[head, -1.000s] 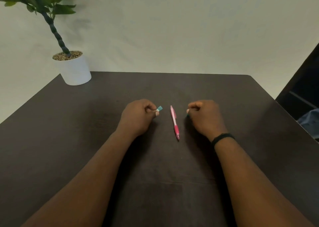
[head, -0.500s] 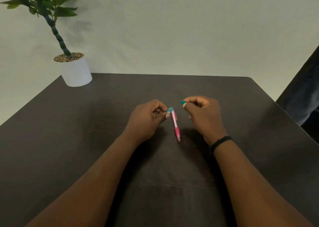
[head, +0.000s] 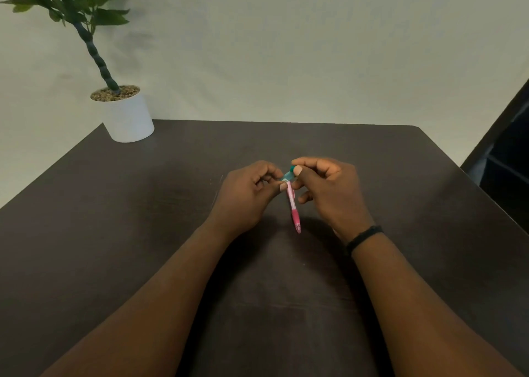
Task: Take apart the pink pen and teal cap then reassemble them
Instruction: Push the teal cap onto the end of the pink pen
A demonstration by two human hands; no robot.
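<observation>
The pink pen [head: 293, 208] lies on the dark table [head: 137, 210], its darker pink grip end toward me. Just above its far end, my two hands meet. My left hand [head: 246, 196] pinches the light teal cap piece [head: 286, 176], which has a small white label, between thumb and forefinger. My right hand [head: 329, 190] pinches a darker teal bit [head: 292, 167] at the upper end of that piece. The two teal parts touch; whether they are fully joined is hidden by my fingertips.
A white pot [head: 127, 119] with a green plant stands at the table's far left corner. Dark furniture [head: 503, 173] sits beyond the table's right edge. A black band [head: 363, 237] circles my right wrist.
My hands were apart on either side of the pen, each with a teal piece. They have come together over the pen's far end, bringing the teal pieces into contact. The pen has not moved.
</observation>
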